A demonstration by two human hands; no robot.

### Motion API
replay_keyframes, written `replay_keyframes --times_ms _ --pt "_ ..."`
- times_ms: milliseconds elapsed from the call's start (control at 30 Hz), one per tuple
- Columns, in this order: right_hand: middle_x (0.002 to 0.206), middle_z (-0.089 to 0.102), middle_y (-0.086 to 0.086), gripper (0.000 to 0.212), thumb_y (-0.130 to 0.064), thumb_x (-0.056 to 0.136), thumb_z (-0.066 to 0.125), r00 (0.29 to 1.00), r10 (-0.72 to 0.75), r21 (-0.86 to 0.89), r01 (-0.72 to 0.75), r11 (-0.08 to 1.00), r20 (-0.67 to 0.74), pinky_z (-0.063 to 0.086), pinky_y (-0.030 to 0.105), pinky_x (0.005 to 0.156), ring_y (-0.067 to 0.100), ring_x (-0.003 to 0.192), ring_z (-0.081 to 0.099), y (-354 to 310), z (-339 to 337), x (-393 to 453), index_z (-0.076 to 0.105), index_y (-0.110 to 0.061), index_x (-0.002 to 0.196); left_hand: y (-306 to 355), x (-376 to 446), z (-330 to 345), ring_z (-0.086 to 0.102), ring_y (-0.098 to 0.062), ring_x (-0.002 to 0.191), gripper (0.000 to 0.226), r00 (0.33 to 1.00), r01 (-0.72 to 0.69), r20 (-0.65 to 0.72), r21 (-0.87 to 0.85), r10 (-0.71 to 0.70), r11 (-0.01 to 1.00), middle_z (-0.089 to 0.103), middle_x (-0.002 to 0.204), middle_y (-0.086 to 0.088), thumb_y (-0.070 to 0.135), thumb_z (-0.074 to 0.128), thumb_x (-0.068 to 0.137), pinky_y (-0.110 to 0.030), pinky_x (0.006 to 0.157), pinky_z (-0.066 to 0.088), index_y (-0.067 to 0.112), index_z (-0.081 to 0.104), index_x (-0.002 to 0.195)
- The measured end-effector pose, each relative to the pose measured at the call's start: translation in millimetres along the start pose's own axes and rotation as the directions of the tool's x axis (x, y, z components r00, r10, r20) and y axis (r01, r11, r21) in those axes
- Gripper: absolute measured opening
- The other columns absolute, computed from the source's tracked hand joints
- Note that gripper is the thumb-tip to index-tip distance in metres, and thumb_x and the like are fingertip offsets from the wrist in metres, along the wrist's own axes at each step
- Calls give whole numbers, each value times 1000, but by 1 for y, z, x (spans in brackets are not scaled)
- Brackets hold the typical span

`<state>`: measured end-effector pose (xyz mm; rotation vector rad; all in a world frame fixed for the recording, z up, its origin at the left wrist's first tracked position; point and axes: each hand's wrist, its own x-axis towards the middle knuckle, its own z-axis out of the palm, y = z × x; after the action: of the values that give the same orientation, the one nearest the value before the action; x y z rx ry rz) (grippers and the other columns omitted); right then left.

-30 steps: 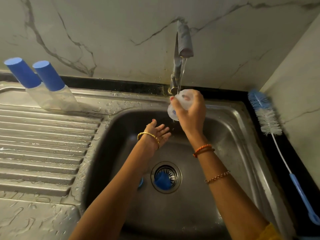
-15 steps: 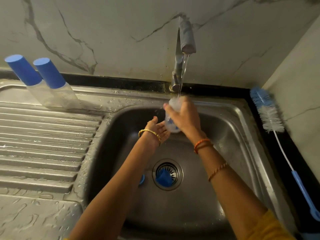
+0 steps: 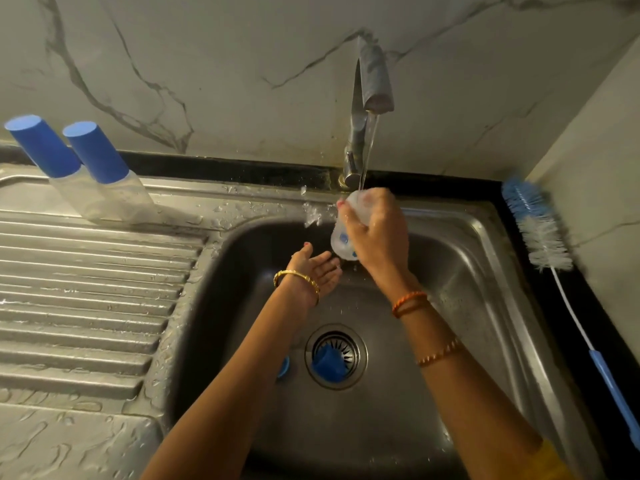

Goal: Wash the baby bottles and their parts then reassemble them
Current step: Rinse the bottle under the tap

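Observation:
My right hand (image 3: 375, 233) grips a clear baby bottle (image 3: 341, 242) with blue markings under the running tap (image 3: 372, 98), and water splashes off to its left. My left hand (image 3: 317, 268) is held open, palm up, just below and left of the bottle, apart from it. Two assembled bottles with blue caps (image 3: 45, 147) (image 3: 98, 154) stand at the back of the draining board. A blue cap (image 3: 327, 363) lies on the sink drain, and a second blue part (image 3: 283, 367) shows beside my left forearm, mostly hidden.
The steel sink basin (image 3: 467, 271) is deep and wet. The ribbed draining board (image 3: 86, 289) on the left carries water drops. A blue-and-white bottle brush (image 3: 540, 233) lies along the black counter edge on the right, next to the side wall.
My right hand dipped with the bottle towards my left palm, then rose back under the stream. Water now sprays off to the bottle's left. My left hand has stayed open.

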<state>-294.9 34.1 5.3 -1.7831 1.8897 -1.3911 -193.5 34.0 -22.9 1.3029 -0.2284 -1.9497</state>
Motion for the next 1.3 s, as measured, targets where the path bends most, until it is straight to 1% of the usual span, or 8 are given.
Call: replay_keyframes --times_ms 267,433,500,600,733,833,1067,1300 --pt "105 54 5 41 -38 88 58 992 85 -36 -82 996 91 42 26 70 14 91 52 -4 -3 -5 50 -5 112 -4 -3 4 55 -22 77 54 986 -66 153 -5 66 998 62 77 -10 43 27 99 -37 84 43 1 52 122" --pt "93 53 -3 29 -31 92 52 841 494 496 -532 686 219 49 27 71 13 82 56 -14 -5 -2 45 -13 114 -4 -10 17 55 -22 83 38 888 -306 332 -86 317 948 55 100 -14 32 51 88 -29 69 49 3 50 112" --pt "99 57 7 29 -37 92 51 649 684 635 -690 346 333 49 33 75 21 91 57 -14 -6 3 48 -14 110 -7 -5 22 54 -19 91 35 751 -608 324 1 575 794 51 108 -9 21 60 84 -25 70 52 7 47 114" --pt "87 57 14 32 -37 91 53 434 695 720 -671 -175 574 49 35 85 27 95 57 -16 -17 7 49 -6 96 -11 -10 30 47 -9 97 47 386 -881 437 435 812 185 40 113 -4 34 59 80 -14 77 49 8 46 117" --pt "80 57 13 32 -31 86 63 363 675 713 -607 -351 642 50 34 93 25 77 59 -9 -18 9 54 -6 102 8 -8 40 48 -14 91 52 406 -749 470 663 784 -9 46 116 -10 44 49 90 -24 71 49 2 45 119" --pt "79 59 13 27 -29 85 62 403 672 715 -641 -278 622 54 29 72 22 70 60 -8 -17 13 55 -6 98 23 -9 51 56 -24 92 38 584 -693 283 661 761 286 53 109 -14 35 40 97 -38 77 53 3 46 117" --pt "97 61 9 6 -19 88 58 808 493 610 -575 545 322 51 27 70 27 97 61 -11 -6 19 57 -13 89 24 -23 40 51 -16 64 25 930 -355 -33 187 367 916 50 80 -8 32 36 96 -24 47 39 12 45 82" --pt "72 65 -8 14 -7 75 67 875 -133 602 -203 772 466 53 21 72 13 81 63 -26 -22 43 60 -19 71 36 -26 14 43 -9 27 45 948 127 279 101 -151 987 55 49 -8 36 24 95 -8 26 25 4 50 78"
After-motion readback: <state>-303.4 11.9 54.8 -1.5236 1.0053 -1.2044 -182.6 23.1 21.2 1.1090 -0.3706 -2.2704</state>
